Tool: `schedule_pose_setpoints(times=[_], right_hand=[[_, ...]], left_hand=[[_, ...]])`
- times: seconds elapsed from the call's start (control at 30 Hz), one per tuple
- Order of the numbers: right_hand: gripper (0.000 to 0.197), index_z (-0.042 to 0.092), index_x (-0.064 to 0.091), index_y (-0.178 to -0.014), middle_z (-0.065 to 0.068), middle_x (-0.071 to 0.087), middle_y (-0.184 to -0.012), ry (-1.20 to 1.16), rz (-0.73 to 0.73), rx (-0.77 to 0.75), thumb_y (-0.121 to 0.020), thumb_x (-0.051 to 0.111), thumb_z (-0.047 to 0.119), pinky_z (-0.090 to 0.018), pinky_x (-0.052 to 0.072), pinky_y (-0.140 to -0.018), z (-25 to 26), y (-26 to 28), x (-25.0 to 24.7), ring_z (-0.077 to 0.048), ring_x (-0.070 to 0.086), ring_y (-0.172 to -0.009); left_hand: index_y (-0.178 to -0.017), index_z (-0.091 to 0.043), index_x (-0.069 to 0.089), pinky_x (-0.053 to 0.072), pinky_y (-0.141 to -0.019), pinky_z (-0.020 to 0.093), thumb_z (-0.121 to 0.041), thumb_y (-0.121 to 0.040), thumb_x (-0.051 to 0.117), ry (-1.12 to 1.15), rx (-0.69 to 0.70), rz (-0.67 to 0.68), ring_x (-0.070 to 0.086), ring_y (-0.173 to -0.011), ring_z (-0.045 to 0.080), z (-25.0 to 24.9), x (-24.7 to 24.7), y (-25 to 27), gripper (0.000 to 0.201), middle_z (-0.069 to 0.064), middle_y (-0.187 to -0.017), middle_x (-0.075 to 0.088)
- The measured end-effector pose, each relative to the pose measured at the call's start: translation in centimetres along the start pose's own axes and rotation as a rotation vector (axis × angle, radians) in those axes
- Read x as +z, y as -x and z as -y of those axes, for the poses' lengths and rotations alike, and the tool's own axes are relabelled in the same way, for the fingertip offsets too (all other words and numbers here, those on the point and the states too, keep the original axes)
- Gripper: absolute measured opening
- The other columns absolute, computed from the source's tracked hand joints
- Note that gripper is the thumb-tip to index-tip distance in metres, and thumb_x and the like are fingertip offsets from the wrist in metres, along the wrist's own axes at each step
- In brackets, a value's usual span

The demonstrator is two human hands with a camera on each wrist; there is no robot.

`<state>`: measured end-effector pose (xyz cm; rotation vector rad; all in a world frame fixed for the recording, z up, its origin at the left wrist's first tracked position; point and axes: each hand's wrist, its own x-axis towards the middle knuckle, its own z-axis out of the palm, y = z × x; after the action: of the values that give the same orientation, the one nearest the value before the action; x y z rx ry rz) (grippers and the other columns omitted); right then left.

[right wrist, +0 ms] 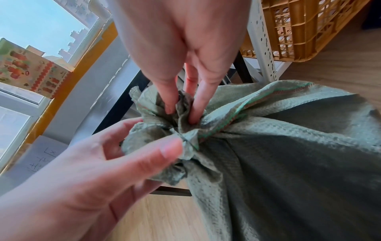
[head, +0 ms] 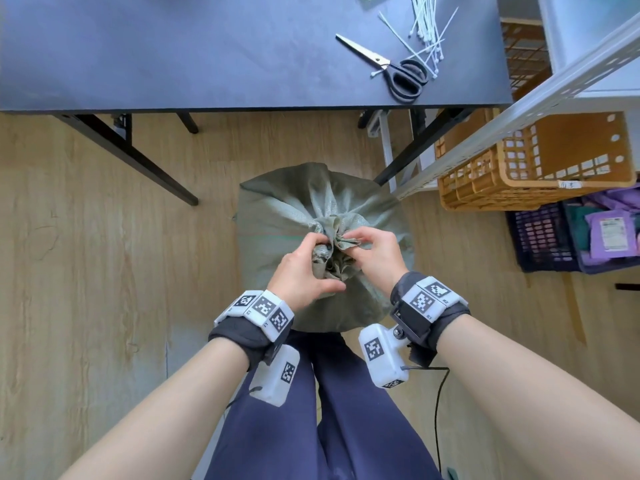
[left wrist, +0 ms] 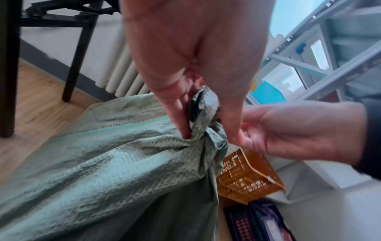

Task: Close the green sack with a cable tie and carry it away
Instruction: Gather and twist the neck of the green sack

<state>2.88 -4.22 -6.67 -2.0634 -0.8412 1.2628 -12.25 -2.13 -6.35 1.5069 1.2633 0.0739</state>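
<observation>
I have the sack standing on the floor below the worktop, its mouth bunched between my left hand, fingers curled round the gathered cloth, and my right hand, fingers pinching its folds.

both bare forearms are reaching forward and down from the near edge, angling inward so the hands are meeting in the middle. the left hand is sitting on the left side, thumb and curled fingers closing around the gathered cloth. the right hand is sitting on the right, fingertips pointing down and pinching into the folds. each wrist is wearing a dark strap with white marker blocks.
</observation>
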Motion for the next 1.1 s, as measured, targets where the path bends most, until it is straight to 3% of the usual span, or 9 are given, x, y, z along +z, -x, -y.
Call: schedule_pose_setpoints(times=[0.17,0.27,0.37,0.47,0.53,0.7,0.83,0.97,1.1], right_hand=[[0.034,0.032,0.064,-0.071,-0.005,0.059,-0.084,-0.007,0.008,0.015,-0.080,0.066,-0.001,-0.032,0.049,-0.067,-0.3,-0.3,0.0,-0.015,0.052,-0.064],[0.021,0.019,0.066,-0.081,0.001,0.055,-0.078,-0.073,0.032,0.045,-0.083,0.062,-0.002,-0.034,0.053,-0.065,0.1,-0.1,-0.1,-0.016,0.055,-0.061],[0.019,0.001,0.063,-0.101,-0.003,0.057,-0.086,-0.119,0.075,0.057,-0.084,0.057,-0.005,-0.028,0.056,-0.067,0.8,0.0,-0.2,-0.012,0.059,-0.069],[0.023,0.001,0.056,-0.103,-0.019,0.060,-0.105,-0.184,0.127,0.114,-0.084,0.052,-0.011,-0.027,0.058,-0.071,1.2,0.0,-0.2,-0.023,0.062,-0.085],[0.031,0.006,0.048,-0.106,-0.018,0.059,-0.104,-0.261,0.170,0.167,-0.084,0.043,-0.016,-0.026,0.058,-0.071,1.5,0.1,-0.3,-0.027,0.061,-0.092],[0.032,0.006,0.043,-0.104,-0.014,0.061,-0.105,-0.358,0.068,0.217,-0.084,0.033,-0.016,-0.032,0.056,-0.075,1.4,0.3,-0.9,-0.029,0.065,-0.086],[0.013,0.002,0.052,-0.096,-0.020,0.063,-0.089,-0.303,-0.044,0.344,-0.094,0.039,0.002,-0.027,0.056,-0.060,0.4,0.1,-1.6,-0.023,0.063,-0.063],[0.040,-0.004,0.056,-0.091,-0.017,0.064,-0.073,-0.171,0.040,0.594,-0.099,0.040,0.032,-0.030,0.057,-0.058,-1.2,0.5,-1.3,-0.025,0.065,-0.064],[0.067,-0.004,0.053,-0.105,-0.021,0.068,-0.088,-0.168,0.233,0.769,-0.093,0.033,0.059,-0.037,0.057,-0.067,-2.3,0.4,-0.5,-0.030,0.067,-0.079]], left_hand=[[-0.133,-0.030,0.019,0.046,-0.077,0.032,-0.015,-0.063,0.083,-0.147,0.072,0.026,0.059,-0.085,0.026,-0.5,0.3,-0.7,0.096,0.007,-0.114,0.060],[-0.140,-0.048,0.004,0.050,-0.084,0.039,-0.014,-0.065,0.080,-0.236,0.133,0.056,0.061,-0.096,0.029,-0.8,0.2,-1.6,0.112,0.007,-0.124,0.053],[-0.136,-0.056,0.011,0.052,-0.081,0.045,-0.022,-0.075,0.071,-0.354,0.149,0.059,0.061,-0.089,0.035,-0.7,0.5,-2.2,0.092,0.008,-0.107,0.050],[-0.130,-0.038,0.041,0.050,-0.078,0.045,-0.018,-0.081,0.062,-0.396,0.147,-0.020,0.060,-0.091,0.039,-0.5,0.5,-2.8,0.057,0.010,-0.103,0.053],[-0.120,-0.025,0.054,0.049,-0.078,0.045,-0.012,-0.081,0.059,-0.408,0.159,-0.047,0.059,-0.092,0.039,-0.3,0.2,-3.3,0.040,0.012,-0.100,0.057],[-0.100,-0.012,0.063,0.047,-0.074,0.043,-0.011,-0.084,0.059,-0.419,0.193,-0.092,0.059,-0.089,0.038,-0.2,-0.6,-4.3,0.017,0.014,-0.092,0.061],[-0.099,-0.009,0.065,0.048,-0.077,0.040,-0.008,-0.083,0.062,-0.386,0.204,-0.123,0.059,-0.090,0.038,0.4,-1.3,-4.5,0.016,0.014,-0.107,0.057],[-0.099,-0.007,0.065,0.049,-0.087,0.043,-0.004,-0.083,0.064,-0.380,0.217,-0.114,0.061,-0.098,0.041,0.9,-1.3,-4.1,0.016,0.015,-0.142,0.041],[-0.095,-0.005,0.062,0.050,-0.084,0.046,-0.004,-0.083,0.063,-0.384,0.295,-0.099,0.060,-0.105,0.039,1.4,-1.3,-4.0,0.012,0.011,-0.143,0.043]])
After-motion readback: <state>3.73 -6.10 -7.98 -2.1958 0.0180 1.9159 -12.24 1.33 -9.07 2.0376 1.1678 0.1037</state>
